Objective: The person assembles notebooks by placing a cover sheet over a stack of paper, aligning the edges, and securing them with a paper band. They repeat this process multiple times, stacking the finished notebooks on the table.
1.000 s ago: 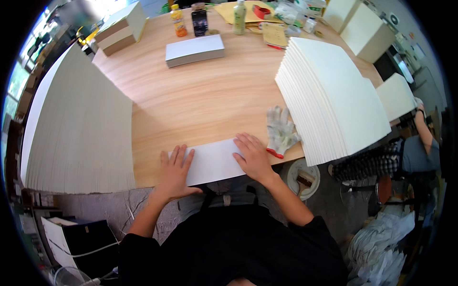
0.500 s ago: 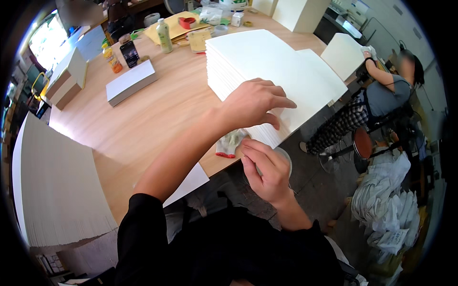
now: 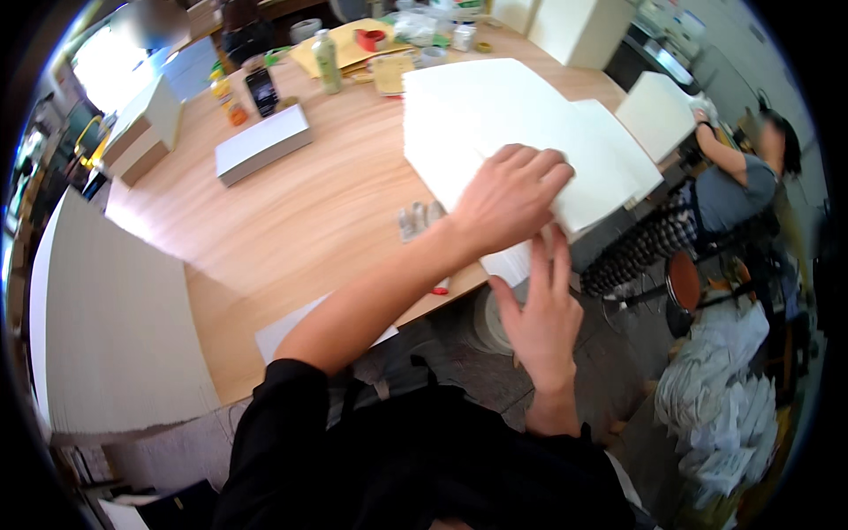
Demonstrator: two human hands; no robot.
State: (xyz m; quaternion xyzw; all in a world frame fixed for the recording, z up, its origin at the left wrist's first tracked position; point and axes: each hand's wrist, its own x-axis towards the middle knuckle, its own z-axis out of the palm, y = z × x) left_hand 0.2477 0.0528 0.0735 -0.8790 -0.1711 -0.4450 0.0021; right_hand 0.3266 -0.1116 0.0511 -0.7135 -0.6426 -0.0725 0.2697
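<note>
A tall stack of large white paper sheets (image 3: 521, 106) stands at the right end of the wooden table. Over its near corner is my left hand (image 3: 517, 196), fingers bent and close together; their tips are hidden, so what they pinch does not show. Just below, my right hand (image 3: 543, 314) has its fingers stretched and spread, the tips close to the stack's near edge and partly behind the left hand. A grey-white knit glove (image 3: 417, 221) with a red cuff lies on the table, partly covered by my left forearm.
Tall paper piles stand left, including a large grey-white one (image 3: 115, 327); a smaller block (image 3: 265, 146) lies mid-table. Bottles (image 3: 327, 62), a phone (image 3: 261, 91) and tape sit farther back. A bucket (image 3: 493, 322) is below the edge. A person (image 3: 729, 190) works at right near a stool (image 3: 682, 281).
My left hand has moved right and its fingers have bent downward. My right hand has moved right and opened from a pinch. The view has shifted slightly.
</note>
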